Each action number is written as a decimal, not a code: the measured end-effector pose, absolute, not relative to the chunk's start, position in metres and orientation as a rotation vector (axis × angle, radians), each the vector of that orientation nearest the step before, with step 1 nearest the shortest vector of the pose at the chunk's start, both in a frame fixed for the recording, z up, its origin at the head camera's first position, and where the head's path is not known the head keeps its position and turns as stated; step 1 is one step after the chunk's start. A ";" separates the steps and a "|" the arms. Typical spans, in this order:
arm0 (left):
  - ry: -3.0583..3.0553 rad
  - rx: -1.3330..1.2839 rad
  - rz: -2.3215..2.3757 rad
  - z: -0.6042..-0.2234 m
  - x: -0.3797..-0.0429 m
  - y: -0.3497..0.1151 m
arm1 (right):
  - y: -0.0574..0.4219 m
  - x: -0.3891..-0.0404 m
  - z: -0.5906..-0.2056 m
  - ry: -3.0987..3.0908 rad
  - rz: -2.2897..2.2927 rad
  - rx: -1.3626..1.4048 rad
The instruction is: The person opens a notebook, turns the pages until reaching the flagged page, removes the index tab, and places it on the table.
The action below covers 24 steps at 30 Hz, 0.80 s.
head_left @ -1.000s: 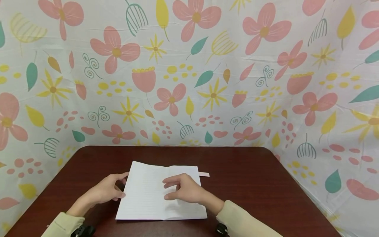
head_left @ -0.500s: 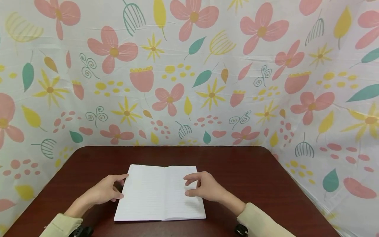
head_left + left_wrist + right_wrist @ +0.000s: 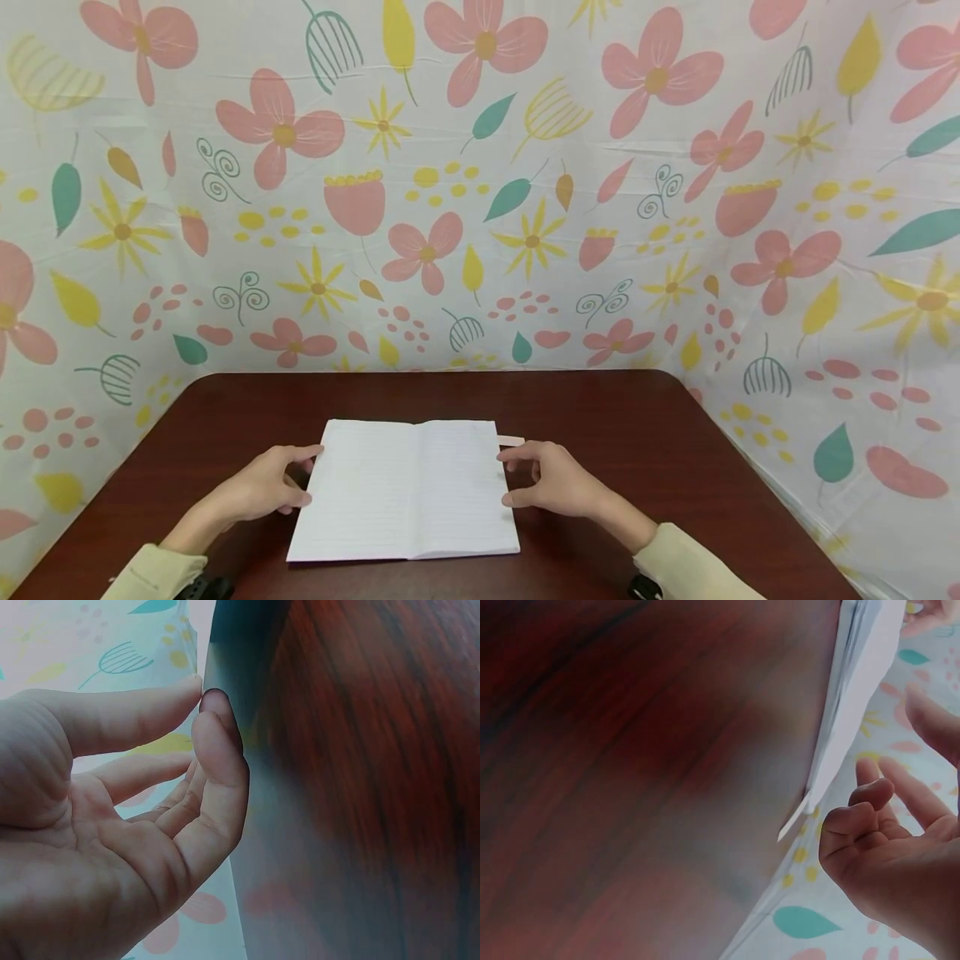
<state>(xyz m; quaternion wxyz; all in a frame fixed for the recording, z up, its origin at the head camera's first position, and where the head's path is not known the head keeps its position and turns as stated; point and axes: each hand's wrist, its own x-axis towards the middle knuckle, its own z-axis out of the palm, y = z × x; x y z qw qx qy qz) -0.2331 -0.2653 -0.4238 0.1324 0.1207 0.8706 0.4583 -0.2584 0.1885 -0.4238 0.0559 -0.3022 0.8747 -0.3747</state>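
An open notebook with lined white pages lies flat on the dark wooden table. At its left edge is my left hand, thumb and index finger spread apart along the edge and seeming to touch it. My right hand hovers by the right edge, fingers loosely bent and nothing between them. From the right wrist view, the notebook's edge stands apart from my fingers. A pale strip sticks out from the notebook's upper right side.
A white curtain printed with flowers and leaves hangs behind the table and along its sides. Dark wristbands show at the cuffs of both light sleeves.
My right hand has moved right, from above the pages to beside the right edge. The raised left page now lies flatter. My left hand stays at the left edge.
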 end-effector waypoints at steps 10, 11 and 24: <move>2.507 0.344 1.346 -0.424 -0.233 -0.265 | 0.197 -0.256 -0.427 2.679 -0.993 -0.923; 2.508 0.341 1.346 -0.424 -0.233 -0.265 | 0.197 -0.256 -0.428 2.671 -0.982 -0.923; 2.528 0.324 1.332 -0.426 -0.234 -0.265 | 0.194 -0.257 -0.434 2.625 -0.945 -0.907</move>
